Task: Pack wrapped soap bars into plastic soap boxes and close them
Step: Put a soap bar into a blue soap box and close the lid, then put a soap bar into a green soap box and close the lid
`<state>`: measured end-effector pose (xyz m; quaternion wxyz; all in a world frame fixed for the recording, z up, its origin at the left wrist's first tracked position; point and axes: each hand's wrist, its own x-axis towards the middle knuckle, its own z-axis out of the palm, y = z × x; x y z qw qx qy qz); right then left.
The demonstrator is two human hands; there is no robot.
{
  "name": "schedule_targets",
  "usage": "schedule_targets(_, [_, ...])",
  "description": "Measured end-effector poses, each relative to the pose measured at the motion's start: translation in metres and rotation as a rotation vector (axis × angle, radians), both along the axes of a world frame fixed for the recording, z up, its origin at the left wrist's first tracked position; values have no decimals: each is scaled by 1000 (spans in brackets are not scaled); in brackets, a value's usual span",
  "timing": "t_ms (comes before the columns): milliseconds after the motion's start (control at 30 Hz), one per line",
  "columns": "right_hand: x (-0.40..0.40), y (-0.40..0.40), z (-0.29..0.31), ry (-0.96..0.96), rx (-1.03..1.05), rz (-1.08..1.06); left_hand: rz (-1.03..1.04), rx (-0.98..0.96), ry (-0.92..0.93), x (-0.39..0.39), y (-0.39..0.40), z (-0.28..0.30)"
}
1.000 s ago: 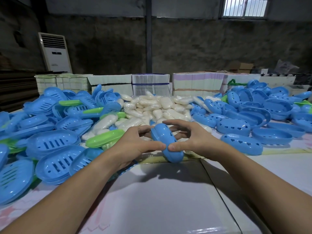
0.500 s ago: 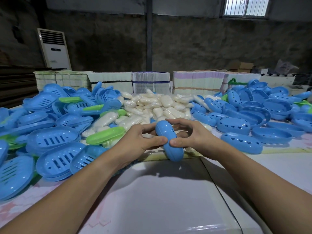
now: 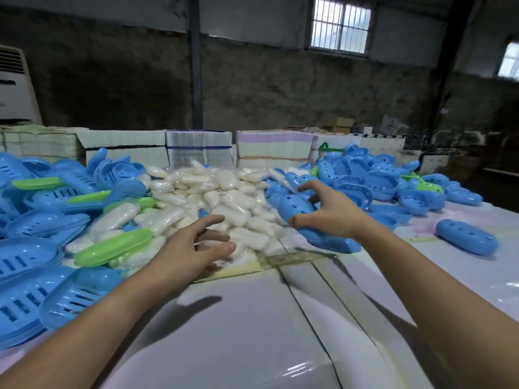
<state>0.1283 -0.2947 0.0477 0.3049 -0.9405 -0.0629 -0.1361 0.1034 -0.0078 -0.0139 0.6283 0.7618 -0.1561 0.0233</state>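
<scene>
1. The right hand (image 3: pixel 330 213) is seen spread above the table, its fingers fanned and lightly bent, with nothing clasped in it.
2. Just beneath and in front of that open palm, a blue oval plastic soap box half with round holes (image 3: pixel 295 210) is seen lying on top of further blue shells; whether the thumb touches it cannot be told.
3. Well to the right of the right hand, a closed blue oval plastic soap box (image 3: pixel 466 240) is found lying alone on the white table surface (image 3: pixel 252 332).
4. The left hand (image 3: pixel 193 248) is held open and loose, its fingers stretched forward and nothing gripped.
5. Directly ahead of the left fingertips, the heap of white soap bars wrapped in clear film (image 3: pixel 213 197) is spread out, between the two hands and beyond them.
6. Just left of the left hand, a green oval plastic lid (image 3: pixel 112 247) is propped on the soaps.
7. Farther left of it, stacked blue slotted plastic tray halves (image 3: pixel 31 293) are piled.
8. Beyond the right hand, a mound of blue holed plastic shells (image 3: pixel 379 181) is heaped.
</scene>
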Motion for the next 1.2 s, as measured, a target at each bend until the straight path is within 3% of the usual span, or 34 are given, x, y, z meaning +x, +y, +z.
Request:
schedule_targets(233, [-22, -151, -5, 127, -363, -659, -104, 271, -148, 4, -9, -9])
schedule_targets(333, [-29, -189, -24, 201, -446, -713, -131, 294, -166, 7, -11, -13])
schedule_targets(733, [-23, -260, -50, 181, -799, -1012, -169, 376, -171, 26, 6, -34])
schedule_targets(933, [4, -246, -47, 39, -629, -901, -132, 438, -182, 26, 4, -33])
schedule_targets(1067, [28, -173, -30, -153, -396, -646, -62, 494, -216, 16, -5, -24])
schedule_targets(1200, [43, -65, -19, -230, -15, -309, 46, 460, -365, 9, -11, -16])
